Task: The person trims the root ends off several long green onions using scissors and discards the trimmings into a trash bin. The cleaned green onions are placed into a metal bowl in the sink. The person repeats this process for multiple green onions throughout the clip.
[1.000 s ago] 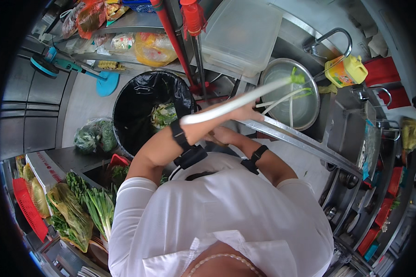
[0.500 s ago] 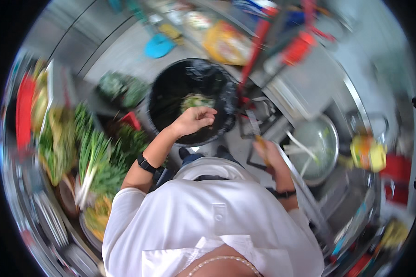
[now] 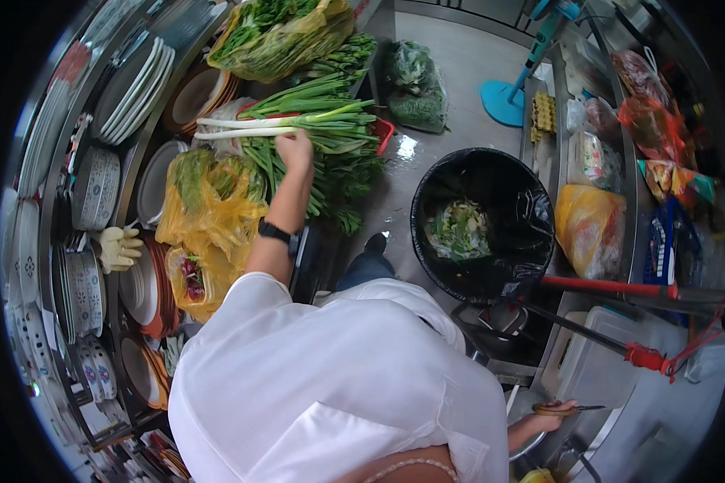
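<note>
Leeks, 2 side by side, lie on leafy greens at upper left. The left hand curls at the lower one; whether it grips, I cannot tell. Rightward, a black-lined bin holds scraps; the right hand grips a brown-handled blade.

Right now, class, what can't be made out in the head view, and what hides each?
Head view:
Any grip on the white stalks: hidden behind the left hand.
Metal basin: partly behind the right forearm.
Yellow object: cut off by the lower edge.
Black bin: scraps hide what's beneath.
</note>
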Demonstrator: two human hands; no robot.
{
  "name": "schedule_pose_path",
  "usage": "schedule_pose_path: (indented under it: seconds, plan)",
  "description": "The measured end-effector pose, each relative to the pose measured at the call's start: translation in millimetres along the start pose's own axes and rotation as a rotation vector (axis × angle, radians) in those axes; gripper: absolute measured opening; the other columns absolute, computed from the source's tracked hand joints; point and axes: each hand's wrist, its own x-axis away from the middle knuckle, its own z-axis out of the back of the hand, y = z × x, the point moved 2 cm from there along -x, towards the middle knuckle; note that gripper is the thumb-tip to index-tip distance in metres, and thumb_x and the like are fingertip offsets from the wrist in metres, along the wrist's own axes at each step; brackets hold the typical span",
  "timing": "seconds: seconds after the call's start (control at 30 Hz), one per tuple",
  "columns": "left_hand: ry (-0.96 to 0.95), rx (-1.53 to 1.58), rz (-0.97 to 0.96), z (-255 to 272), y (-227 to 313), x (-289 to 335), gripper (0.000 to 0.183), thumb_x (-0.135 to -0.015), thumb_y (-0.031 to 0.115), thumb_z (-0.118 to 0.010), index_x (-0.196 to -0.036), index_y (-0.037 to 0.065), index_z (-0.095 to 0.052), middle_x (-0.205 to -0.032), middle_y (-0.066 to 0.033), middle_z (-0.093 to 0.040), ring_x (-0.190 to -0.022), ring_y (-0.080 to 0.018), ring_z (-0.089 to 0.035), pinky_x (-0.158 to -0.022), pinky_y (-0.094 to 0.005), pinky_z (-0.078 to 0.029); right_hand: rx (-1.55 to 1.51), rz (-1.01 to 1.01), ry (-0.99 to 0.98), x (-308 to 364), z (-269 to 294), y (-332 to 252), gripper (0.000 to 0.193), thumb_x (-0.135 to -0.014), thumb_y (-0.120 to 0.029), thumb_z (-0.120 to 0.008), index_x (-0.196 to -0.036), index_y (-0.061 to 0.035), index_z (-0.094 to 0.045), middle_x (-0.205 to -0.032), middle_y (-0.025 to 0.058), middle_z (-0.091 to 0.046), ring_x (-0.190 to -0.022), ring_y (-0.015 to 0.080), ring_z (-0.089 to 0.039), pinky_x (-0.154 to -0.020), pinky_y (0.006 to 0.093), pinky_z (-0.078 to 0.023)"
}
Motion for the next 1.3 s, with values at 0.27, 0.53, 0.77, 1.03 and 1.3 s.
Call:
schedule_pose_path:
  seconds: [0.27,0.53,0.77,1.03,1.3]
  plan:
    - [0.025,0.471,0.609,15.8,-6.9,-81.8,0.033,-0.087,0.02,-0.062,-0.106,-0.006,-0.06,-0.085,-0.0172,-0.065,-0.064,-0.0273,-0.064,-0.052,-0.0398,-0.05,0.821,0.063,-0.028,-138.9,2.3,-5.9,0.065,-0.076,-0.058,-0.066,-0.091,0.0048,-0.071,-0.075,0.0185,-0.066,-0.069,0.0295,-0.063,-0.066,0.0409,-0.05]
    - [0.052,0.479,0.229,54.9,38.2,-37.0,0.037,-0.095,0.017,-0.05,-0.124,-0.005,-0.042,-0.092,-0.0176,-0.062,-0.062,-0.024,-0.064,-0.043,-0.0312,-0.051,1.073,0.459,0.105,-139.8,-19.3,5.0,0.058,-0.08,-0.045,-0.065,-0.098,0.0097,-0.066,-0.093,0.0242,-0.067,-0.086,0.0384,-0.065,-0.079,0.0462,-0.051]
    - [-0.03,0.505,-0.08,60.0,92.7,1.3,0.023,-0.092,0.018,-0.058,-0.093,-0.001,-0.044,-0.075,-0.0081,-0.055,-0.058,-0.0152,-0.055,-0.049,-0.0329,-0.048,0.547,1.238,0.342,28.2,-69.6,-57.2,0.05,-0.083,-0.033,-0.072,-0.114,0.0035,-0.057,-0.105,0.0194,-0.059,-0.102,0.0391,-0.055,-0.093,0.0471,-0.043]
    - [-0.837,0.784,-0.051,-5.4,174.6,218.9,0.018,-0.097,0.014,-0.054,-0.096,0.004,-0.039,-0.073,-0.0049,-0.054,-0.054,-0.0117,-0.055,-0.045,-0.025,-0.047,0.213,1.269,-0.943,203.6,-197.7,-143.6,0.055,-0.069,-0.022,-0.077,-0.115,-0.0004,-0.056,-0.119,0.0155,-0.059,-0.11,0.0341,-0.054,-0.097,0.0435,-0.041]
    - [-1.652,0.414,-0.136,-14.9,172.3,349.6,0.021,-0.096,0.022,-0.057,-0.103,0.003,-0.058,-0.092,-0.0017,-0.062,-0.079,-0.0093,-0.057,-0.074,-0.0261,-0.048,0.409,0.926,-1.116,213.2,-242.8,-126.1,0.051,-0.068,-0.021,-0.072,-0.113,-0.0057,-0.053,-0.097,0.0172,-0.062,-0.091,0.0364,-0.061,-0.082,0.0418,-0.049]
